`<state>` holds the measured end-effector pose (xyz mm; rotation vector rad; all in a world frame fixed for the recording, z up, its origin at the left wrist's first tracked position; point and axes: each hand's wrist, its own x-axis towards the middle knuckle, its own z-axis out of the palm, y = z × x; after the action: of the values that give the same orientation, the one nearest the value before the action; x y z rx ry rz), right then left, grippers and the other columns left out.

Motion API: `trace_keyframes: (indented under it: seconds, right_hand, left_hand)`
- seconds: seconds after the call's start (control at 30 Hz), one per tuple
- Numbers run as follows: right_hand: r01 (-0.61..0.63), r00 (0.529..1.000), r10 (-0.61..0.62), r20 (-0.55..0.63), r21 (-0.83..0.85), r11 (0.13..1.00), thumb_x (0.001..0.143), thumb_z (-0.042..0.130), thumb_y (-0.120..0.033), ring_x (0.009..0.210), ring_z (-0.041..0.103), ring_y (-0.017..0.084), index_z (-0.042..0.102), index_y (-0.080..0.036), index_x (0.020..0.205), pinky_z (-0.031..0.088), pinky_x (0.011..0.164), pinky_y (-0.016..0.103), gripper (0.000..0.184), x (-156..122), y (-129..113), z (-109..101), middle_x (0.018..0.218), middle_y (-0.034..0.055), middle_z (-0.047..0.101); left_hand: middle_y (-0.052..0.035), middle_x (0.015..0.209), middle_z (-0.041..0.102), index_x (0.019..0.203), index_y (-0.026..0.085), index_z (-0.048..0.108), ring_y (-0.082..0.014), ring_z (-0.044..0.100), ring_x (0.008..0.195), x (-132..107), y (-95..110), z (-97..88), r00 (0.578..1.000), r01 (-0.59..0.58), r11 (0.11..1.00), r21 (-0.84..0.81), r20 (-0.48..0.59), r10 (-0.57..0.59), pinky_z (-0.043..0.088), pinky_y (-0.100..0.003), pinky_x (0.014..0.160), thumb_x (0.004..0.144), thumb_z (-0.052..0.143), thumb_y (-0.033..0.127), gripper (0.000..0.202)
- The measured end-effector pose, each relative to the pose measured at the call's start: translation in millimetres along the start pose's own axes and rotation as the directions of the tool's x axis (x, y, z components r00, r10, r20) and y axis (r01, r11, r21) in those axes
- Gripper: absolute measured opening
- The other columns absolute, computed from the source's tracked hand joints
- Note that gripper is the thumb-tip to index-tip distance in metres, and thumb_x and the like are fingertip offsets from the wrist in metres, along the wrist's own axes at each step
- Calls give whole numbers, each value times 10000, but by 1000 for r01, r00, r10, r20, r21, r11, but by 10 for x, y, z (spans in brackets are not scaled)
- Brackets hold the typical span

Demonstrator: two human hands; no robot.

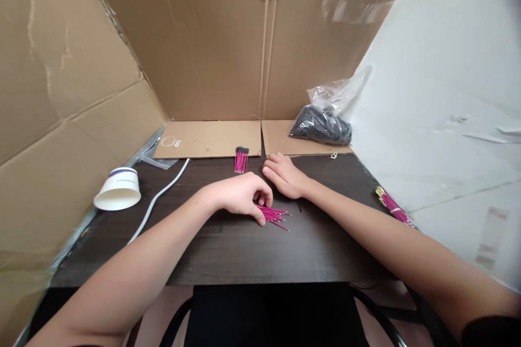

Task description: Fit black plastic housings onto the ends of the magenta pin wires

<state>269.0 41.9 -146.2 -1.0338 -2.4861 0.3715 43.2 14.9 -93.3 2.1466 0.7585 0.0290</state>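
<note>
My left hand (243, 194) is closed around one end of a loose bunch of short magenta wires (277, 213) with silvery tips. Its thumb and fingers curl over them, and the wires fan out to the right. Palm down on the dark table, my right hand (286, 176) lies just beyond and to the right, fingers close together; nothing shows in it. Between the hands and the cardboard is a neat row of magenta wires with black ends (241, 160). A small black piece (300, 207) rests beside my right wrist.
A clear bag of black pieces (321, 126) sits on a cardboard strip (211, 139) at the back. A tied magenta wire bundle (394, 207) lies at the right edge. At left are a tipped paper cup (118, 190) and a grey cable (157, 198). Cardboard walls surround the table.
</note>
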Motion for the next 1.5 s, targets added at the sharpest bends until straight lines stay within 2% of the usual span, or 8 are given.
trace_keyframes:
  seconds: [0.2, 0.33, 0.5, 0.63, 0.83, 1.0, 1.23, 1.5]
  right_hand:
    - [-31, 995, 69, -71, 436, 899, 1151, 85, -731, 924, 558, 244, 582, -231, 872, 439, 963, 434, 759, 204, 22, 92, 919, 55, 647]
    - [-35, 998, 55, -19, 569, 822, 1143, 244, -756, 959, 585, 243, 602, -229, 974, 487, 954, 416, 659, 43, 72, -22, 990, 60, 657]
    - [86, 996, -80, -33, 312, 946, 1178, 375, -581, 1246, 548, 312, 577, -231, 1248, 448, 1140, 534, 410, -420, -58, -177, 1317, 149, 659]
    - [57, 998, -59, 16, 100, 993, 1183, 404, -509, 1293, 515, 342, 572, -218, 1310, 443, 1123, 570, 360, -537, -173, -151, 1415, 177, 608]
    - [-3, 1000, 3, -3, 7, 1000, 1196, 381, -483, 1127, 537, 300, 610, -207, 1147, 450, 1017, 495, 362, -282, -135, -12, 1216, 134, 649]
    - [10, 998, -13, -55, -63, 998, 1214, 311, -507, 952, 540, 245, 651, -184, 941, 429, 943, 418, 542, 30, -50, 149, 991, 100, 632]
    - [-108, 973, 173, -150, 364, 925, 1177, 322, -664, 710, 579, 194, 601, -212, 698, 447, 779, 352, 715, 221, 17, 189, 723, 32, 618]
    - [-132, 971, 230, -63, 661, 739, 1066, 547, -740, 1003, 695, 239, 736, -205, 931, 538, 1004, 397, 583, -109, 131, -4, 1018, 70, 778]
  left_hand:
    - [-23, 840, 750, 963, 212, 875, -176, 647, 769, 49, 1, 125, 997, -46, 999, -9, -69, 45, 453, -295, 676, 799, 978, 419, 283]
    - [-19, 820, 751, 955, 216, 879, -163, 636, 741, 59, 3, 155, 992, -90, 996, 5, -93, 90, 446, -283, 667, 804, 983, 395, 257]
    - [-13, 801, 739, 925, 233, 886, -163, 652, 728, 49, -17, 161, 986, -119, 993, 21, -114, 120, 453, -282, 662, 809, 980, 407, 229]
    - [-13, 800, 742, 907, 250, 903, -168, 659, 727, 40, -3, 153, 985, -124, 992, 10, -118, 125, 454, -289, 659, 778, 995, 431, 240]
    - [-3, 769, 760, 889, 250, 908, -162, 670, 715, 32, 27, 138, 995, -55, 998, -33, -91, 52, 471, -278, 652, 758, 1008, 409, 230]
    - [-12, 773, 773, 888, 237, 904, -160, 652, 715, 57, 27, 189, 994, -57, 998, -29, -96, 54, 458, -279, 628, 775, 997, 453, 261]
    - [-28, 810, 776, 942, 187, 888, -150, 624, 700, 181, -60, 381, 954, -101, 995, -29, -286, 88, 480, -292, 666, 835, 967, 443, 289]
    - [-38, 854, 756, 938, 193, 866, -165, 643, 761, 249, -132, 481, 883, -202, 978, 53, -422, 205, 512, -307, 724, 843, 967, 448, 290]
